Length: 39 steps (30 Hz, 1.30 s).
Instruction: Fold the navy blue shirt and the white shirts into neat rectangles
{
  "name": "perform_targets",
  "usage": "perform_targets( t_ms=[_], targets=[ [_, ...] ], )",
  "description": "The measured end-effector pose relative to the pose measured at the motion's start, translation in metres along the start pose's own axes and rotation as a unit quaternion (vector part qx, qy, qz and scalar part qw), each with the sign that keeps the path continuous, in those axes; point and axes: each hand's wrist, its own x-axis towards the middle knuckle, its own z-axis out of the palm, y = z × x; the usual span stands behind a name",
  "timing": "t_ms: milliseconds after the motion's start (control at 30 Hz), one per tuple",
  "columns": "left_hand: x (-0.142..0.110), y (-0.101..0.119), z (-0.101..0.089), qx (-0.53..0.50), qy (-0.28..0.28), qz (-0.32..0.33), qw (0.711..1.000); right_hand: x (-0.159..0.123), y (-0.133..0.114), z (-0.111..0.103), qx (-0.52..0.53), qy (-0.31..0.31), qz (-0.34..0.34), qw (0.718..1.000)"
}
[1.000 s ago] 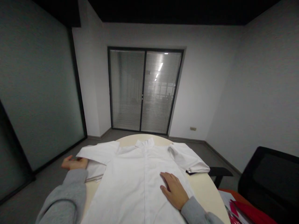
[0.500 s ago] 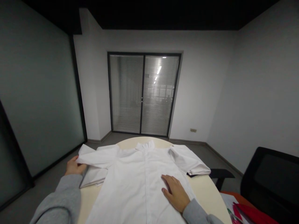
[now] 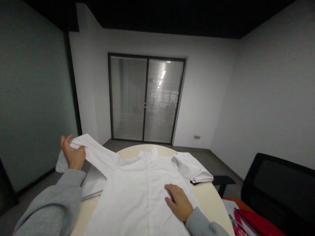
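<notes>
A white shirt (image 3: 133, 193) lies spread on the round table, its collar (image 3: 148, 153) toward the far edge. My left hand (image 3: 73, 154) grips the left sleeve (image 3: 97, 152) and holds it raised above the table, with the cuff end hanging past the hand. Beneath that sleeve, some folded white cloth (image 3: 94, 182) rests at the table's left side. My right hand (image 3: 179, 201) lies flat on the shirt's front, fingers stretched out and holding nothing. The right sleeve (image 3: 193, 168) is folded over near the table's right edge.
The cream tabletop (image 3: 211, 206) shows around the shirt. At the right stands a black mesh-backed chair (image 3: 278, 190) with an armrest (image 3: 223, 181) close to the table. Red cloth (image 3: 258, 223) and papers lie beside it. A glass door with blinds (image 3: 145, 101) is in the far wall.
My left hand has lifted the left sleeve up off the table and slightly leftward. My right hand stays flat on the shirt. The view has turned a little to the right.
</notes>
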Motion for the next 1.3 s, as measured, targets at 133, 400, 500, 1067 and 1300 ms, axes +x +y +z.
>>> perform_targets(
  t_ms=[133,400,500,1067,1300],
  targets=[
    [-0.002,0.049,0.01,-0.003,-0.035,0.141,0.989,0.0,-0.001,-0.001,0.005,0.004,-0.002,1.0],
    [-0.101,0.118,0.056,0.037,-0.483,0.432,0.761,0.003,0.012,0.009,0.071,0.043,0.012,0.996],
    [-0.176,0.123,0.062,-0.019,-0.596,0.493,0.634,0.01,0.032,0.02,0.187,0.085,0.043,0.978],
    [-0.127,0.042,0.04,0.158,-0.492,0.095,0.851,0.036,0.048,0.006,0.056,0.074,0.061,0.994],
    [-0.112,-0.027,0.048,0.065,-0.492,-0.133,0.858,0.119,0.047,-0.012,0.032,0.026,0.16,0.986]
  ],
)
